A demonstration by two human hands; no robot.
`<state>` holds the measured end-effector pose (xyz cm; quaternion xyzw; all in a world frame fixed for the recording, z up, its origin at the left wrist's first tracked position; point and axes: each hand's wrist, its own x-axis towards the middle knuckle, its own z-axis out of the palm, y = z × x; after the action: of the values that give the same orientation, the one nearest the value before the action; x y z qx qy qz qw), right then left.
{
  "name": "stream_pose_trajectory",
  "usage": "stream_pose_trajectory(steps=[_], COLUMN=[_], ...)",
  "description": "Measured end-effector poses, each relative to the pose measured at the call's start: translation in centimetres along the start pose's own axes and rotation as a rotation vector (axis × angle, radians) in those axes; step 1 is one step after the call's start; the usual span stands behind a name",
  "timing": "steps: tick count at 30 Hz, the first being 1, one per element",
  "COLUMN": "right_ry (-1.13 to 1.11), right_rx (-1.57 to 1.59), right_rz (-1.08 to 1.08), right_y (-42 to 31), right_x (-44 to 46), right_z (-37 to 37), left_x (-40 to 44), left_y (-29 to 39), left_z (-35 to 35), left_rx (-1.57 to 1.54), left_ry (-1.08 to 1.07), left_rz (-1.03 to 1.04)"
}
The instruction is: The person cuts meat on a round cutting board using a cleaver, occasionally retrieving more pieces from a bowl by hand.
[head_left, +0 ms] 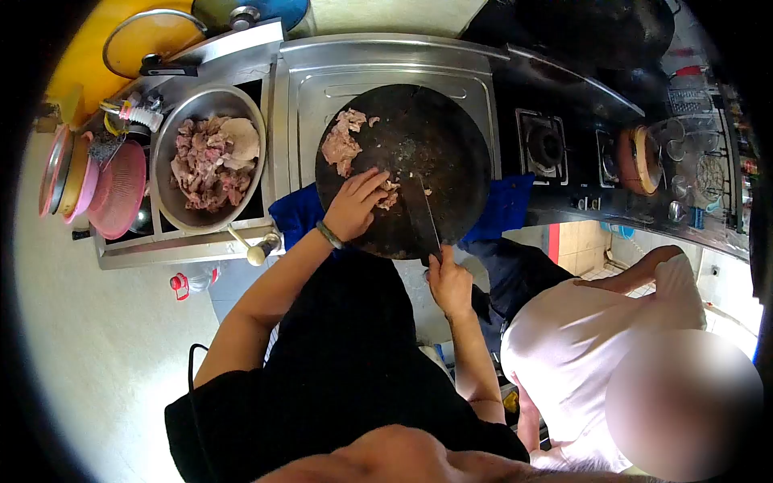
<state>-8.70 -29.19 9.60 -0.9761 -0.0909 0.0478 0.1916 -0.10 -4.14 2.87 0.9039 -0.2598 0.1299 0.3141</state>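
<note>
On the steel counter lies a round, dark chopping board (455,133). My right hand (449,286) is wrapped around the handle of a cleaver (420,216), its broad dark blade resting over the front half of the board. Just left of the blade, my left hand (354,205) presses its fingers down on a small piece of meat (390,196), holding it against the board. A bigger heap of raw meat (342,145) sits at the board's left side, beyond my left hand.
Left of the board, a steel bowl (161,189) holds several chunks of meat. Pink baskets (121,193) stand farther left. Gas burners (543,149) are on the right. A blue cloth (507,201) lies under the board. Close on my right is another person in a white shirt (576,330).
</note>
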Motion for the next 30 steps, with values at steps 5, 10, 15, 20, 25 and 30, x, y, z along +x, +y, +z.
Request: stream_pose_trajectory(steps=[5,10,15,20,25,30], right_ry=[-0.013,-0.029,-0.032,0.008,-0.030,-0.163], right_rx=[0.070,0.088,-0.074,-0.140,-0.283,-0.455], right_rz=[0.044,0.070,0.010,-0.108,-0.118,-0.099], right_y=[0.8,0.4,-0.8,-1.2,-0.9,-2.2], right_x=[-0.5,-0.9,-1.2,-1.8,-2.0,-1.8], right_z=[1.3,1.2,-0.1,0.8,1.6,2.1], left_x=[-0.1,-1.0,-2.4,-2.3,-1.8,-1.8], left_y=[-1.7,1.1,0.4,0.4,0.2,-0.1], left_z=[1.3,0.0,0.6,1.3,1.8,2.3], left_rx=[-0.040,-0.099,-0.126,-0.134,-0.126,-0.135], left_ry=[-0.079,-0.022,0.149,0.077,0.034,0.013], left_rz=[0.028,-0.111,-0.050,0.047,0.057,0.034])
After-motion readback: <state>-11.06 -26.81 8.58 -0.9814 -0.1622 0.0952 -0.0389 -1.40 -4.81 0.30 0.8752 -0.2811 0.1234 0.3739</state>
